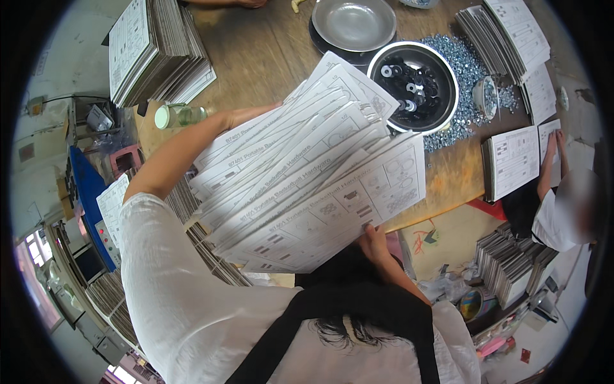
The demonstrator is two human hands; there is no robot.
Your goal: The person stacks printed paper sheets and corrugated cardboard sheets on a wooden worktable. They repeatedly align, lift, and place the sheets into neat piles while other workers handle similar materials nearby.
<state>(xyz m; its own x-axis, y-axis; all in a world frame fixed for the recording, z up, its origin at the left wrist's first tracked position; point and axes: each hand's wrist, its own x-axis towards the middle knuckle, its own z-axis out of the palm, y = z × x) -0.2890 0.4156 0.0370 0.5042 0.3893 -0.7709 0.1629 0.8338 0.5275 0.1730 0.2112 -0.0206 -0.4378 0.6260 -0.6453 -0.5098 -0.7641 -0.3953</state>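
Observation:
A thick, fanned-out stack of printed white cards [320, 169] with grey-brown edges is held up in front of me, tilted over the near edge of the table. My left hand [252, 115] wraps around its far left side, the fingertips hidden behind the cards. At the near right corner my right hand [373, 243] grips the stack's lower edge, thumb on the printed face. Just beyond the cards stands a dark bowl [455, 89] with a pale rim, holding black and white round parts.
A metal plate [355, 24] lies behind the bowl. Many small shiny metal pieces [448, 54] are spread on the wooden table [256, 48]. Card stacks [160, 57] stand at the far left and right. A lidded jar [182, 116] lies nearby. Another person's hands [555, 150] touch cards at right.

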